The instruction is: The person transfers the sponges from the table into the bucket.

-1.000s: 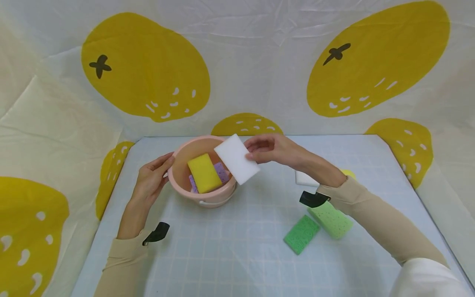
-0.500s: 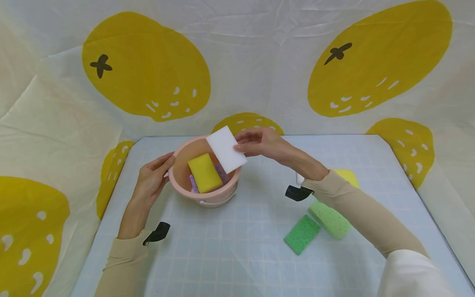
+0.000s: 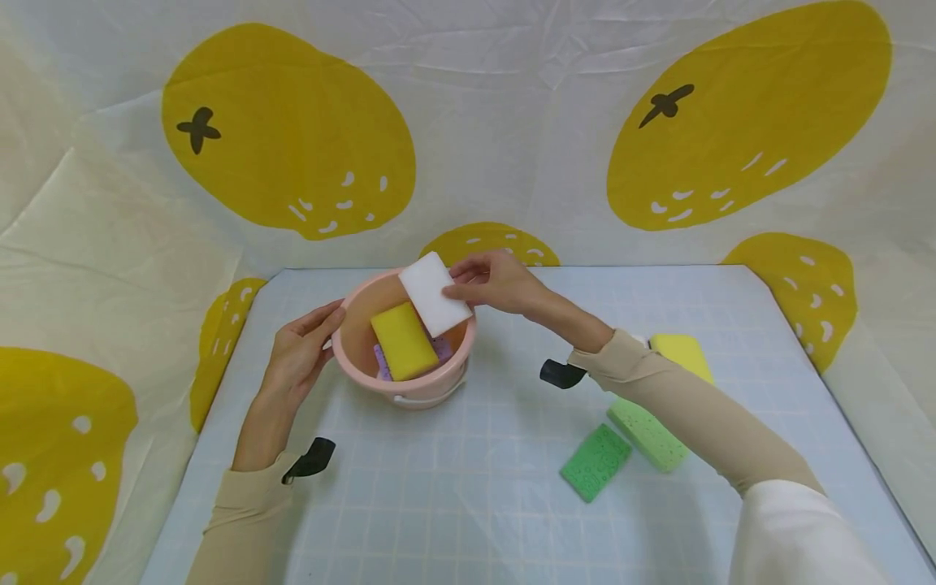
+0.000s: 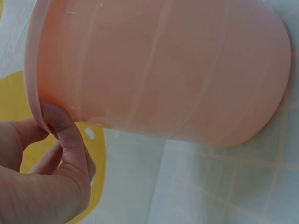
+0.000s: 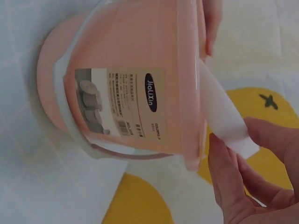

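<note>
A pink bucket point(image 3: 358, 370) stands at the back of the table, left of centre. My left hand point(image 3: 296, 357) pinches its rim on the left side, with the thumb and fingers on either side of the edge in the left wrist view. Between thumb and fingers, my right hand point(image 3: 497, 284) holds a white sponge point(image 3: 431, 292), tilted over the right part of the bucket's mouth. In the right wrist view the white sponge point(image 5: 224, 112) slants past the rim. Inside the bucket lie a yellow sponge point(image 3: 402, 341) and, partly hidden beneath it, purple sponge pieces point(image 3: 443, 349).
Right of centre on the table lie a dark green sponge point(image 3: 595, 462) and a light green sponge point(image 3: 649, 433). Behind them is another yellow sponge point(image 3: 682, 354), with a white item mostly hidden by the right sleeve point(image 3: 687, 406). The bucket's white handle point(image 3: 431, 396) hangs at its front.
My right hand has moved left with the white sponge, from beside the bucket's right rim to over its mouth. My left hand and the bucket have stayed in place.
</note>
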`<state>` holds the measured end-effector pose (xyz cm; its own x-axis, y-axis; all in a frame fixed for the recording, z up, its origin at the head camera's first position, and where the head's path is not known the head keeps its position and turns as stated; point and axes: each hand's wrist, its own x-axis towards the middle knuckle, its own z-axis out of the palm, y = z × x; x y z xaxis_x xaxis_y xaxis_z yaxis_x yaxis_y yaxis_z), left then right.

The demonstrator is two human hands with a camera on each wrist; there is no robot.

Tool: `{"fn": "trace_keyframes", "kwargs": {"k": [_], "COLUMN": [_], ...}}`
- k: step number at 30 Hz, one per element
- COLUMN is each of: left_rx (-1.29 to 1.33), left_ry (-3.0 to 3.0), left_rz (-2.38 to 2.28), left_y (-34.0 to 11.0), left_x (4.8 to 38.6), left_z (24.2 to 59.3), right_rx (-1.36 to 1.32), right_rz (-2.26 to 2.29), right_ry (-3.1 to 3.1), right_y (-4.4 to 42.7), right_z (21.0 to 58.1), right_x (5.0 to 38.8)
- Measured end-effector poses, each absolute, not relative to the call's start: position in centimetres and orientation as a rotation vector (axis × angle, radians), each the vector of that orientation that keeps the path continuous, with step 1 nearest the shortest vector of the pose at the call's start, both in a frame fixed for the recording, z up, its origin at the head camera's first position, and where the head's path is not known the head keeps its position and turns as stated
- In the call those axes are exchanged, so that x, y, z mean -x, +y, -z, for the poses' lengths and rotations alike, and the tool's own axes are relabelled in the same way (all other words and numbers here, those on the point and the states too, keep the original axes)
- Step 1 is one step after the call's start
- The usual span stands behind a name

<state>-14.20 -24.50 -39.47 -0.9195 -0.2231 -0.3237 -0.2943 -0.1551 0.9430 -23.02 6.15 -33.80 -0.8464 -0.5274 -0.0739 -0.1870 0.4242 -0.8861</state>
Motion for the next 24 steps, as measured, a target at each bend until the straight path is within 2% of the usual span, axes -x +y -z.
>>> {"fn": "trace_keyframes", "kwargs": {"k": [11, 24], "left_rx": [0.626, 0.596], "left_ry": [2.014, 1.992], "left_rz": [-2.262, -2.292], "left_y": [-24.5, -24.6], "left_x": [14.2, 14.2], "left_z": [39.3, 39.5], "right_rx": [0.766, 0.918], "right_rz": [1.080, 0.759], "right_ry": [2.664, 2.732], "right_y": [4.1, 1.4], "right_z": [33.2, 33.1], "right_x": [22.4, 20.5]}}
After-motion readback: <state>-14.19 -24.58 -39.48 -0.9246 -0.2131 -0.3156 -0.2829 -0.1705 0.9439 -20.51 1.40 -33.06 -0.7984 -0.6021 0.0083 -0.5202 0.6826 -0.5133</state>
